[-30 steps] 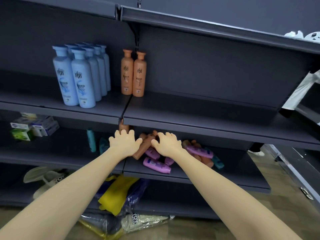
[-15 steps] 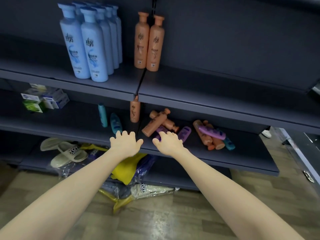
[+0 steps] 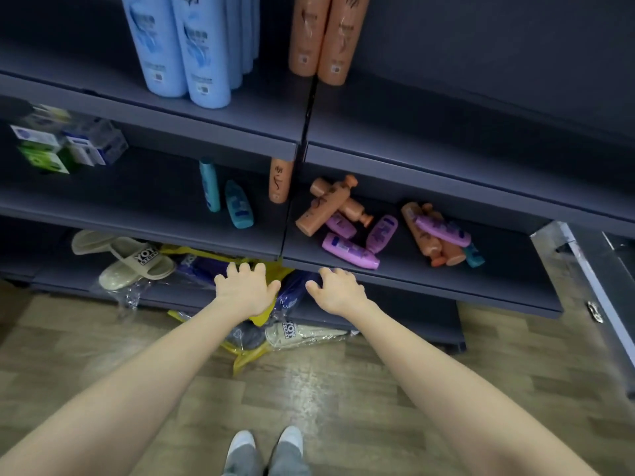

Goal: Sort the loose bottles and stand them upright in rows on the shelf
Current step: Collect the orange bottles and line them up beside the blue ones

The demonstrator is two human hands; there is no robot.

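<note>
Both hands hold nothing: left hand [image 3: 245, 290] and right hand [image 3: 338, 292] hover with fingers spread before the dark grey metal shelf [image 3: 498, 280], where loose orange and purple plastic bottles [image 3: 347, 250] lie jumbled on their sides. Upright pale blue bottles [image 3: 178, 46] on the tier above are cut off at the top

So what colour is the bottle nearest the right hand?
Purple plastic bottle, seen in the head view.

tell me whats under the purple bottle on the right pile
The purple bottle lies across orange bottles lying flat on the shelf. How many is unclear, since it covers their middles; a teal bottle pokes out beside them.
</note>
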